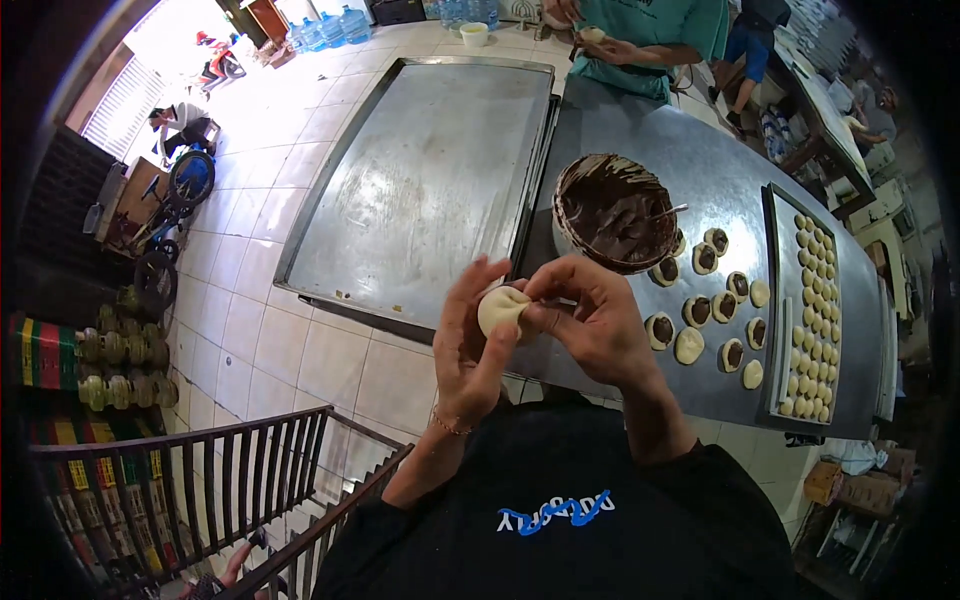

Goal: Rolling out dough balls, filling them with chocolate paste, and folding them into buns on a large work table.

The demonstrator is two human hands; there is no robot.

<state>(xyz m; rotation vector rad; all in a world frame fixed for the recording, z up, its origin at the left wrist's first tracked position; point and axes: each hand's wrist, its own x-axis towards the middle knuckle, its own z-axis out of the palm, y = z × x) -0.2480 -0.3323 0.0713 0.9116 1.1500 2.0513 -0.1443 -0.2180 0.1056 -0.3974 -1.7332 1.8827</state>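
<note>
My left hand (470,340) cups a pale piece of dough (498,312) near the middle of the view, while my right hand (590,320) pinches the dough's gathered edge. Just beyond them is a bowl (620,225) of thick dark brown filling with a spoon in it. To the right on the steel table (630,130) lie several flattened dough rounds, most topped with brown filling (697,312) and a few plain (689,348). A tray (775,250) farther right holds rows of small pale dough balls (815,300).
A large metal sheet tray (410,150) spans the left side. A co-worker (640,50) in teal holds dough across the table. Another person (182,130) sits by bicycles (180,230) at left. A railing (180,450) is at lower left, shelves of boxes (865,490) at lower right.
</note>
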